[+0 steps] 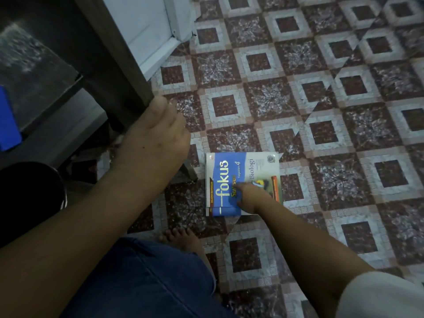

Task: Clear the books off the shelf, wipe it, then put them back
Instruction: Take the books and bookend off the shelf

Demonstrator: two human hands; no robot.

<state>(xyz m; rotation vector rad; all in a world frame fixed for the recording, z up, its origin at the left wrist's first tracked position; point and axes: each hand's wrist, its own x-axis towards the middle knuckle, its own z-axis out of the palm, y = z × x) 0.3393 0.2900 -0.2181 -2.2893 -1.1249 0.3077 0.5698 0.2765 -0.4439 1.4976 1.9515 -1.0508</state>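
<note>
1. The book (pixel 223 180) lies flat on the floor (pixel 344 134), cover up, near the middle of the view. It is blue and white, with "fokus" and "Biologi" printed on it.
2. Under the book, the edge of a second book (pixel 226 212) of similar colour shows along the near side. The two are stacked and touching.
3. The right hand (pixel 251 198) rests on the near right part of the top cover. Its fingers lie fairly straight on the cover and one finger points to the far left. No finger is seen curled round the book.
4. The left hand (pixel 152 136) is at the lower end of the shelf (pixel 110 65), a dark wooden unit on the left. The back of the hand faces the camera and one digit lies against the upright's corner. The other fingers are hidden, so it cannot be told whether the hand grips the upright or only touches it.
5. A blue object (pixel 8 120) sits inside the shelf at the far left edge; what it is cannot be told.
6. A black round object (pixel 29 198) with a metal rim stands near left, beside the left forearm.
7. A bare foot (pixel 181 237) stands on the floor just nearer than the books, below a knee in blue denim.
8. The floor has brown and white patterned tiles.
</note>
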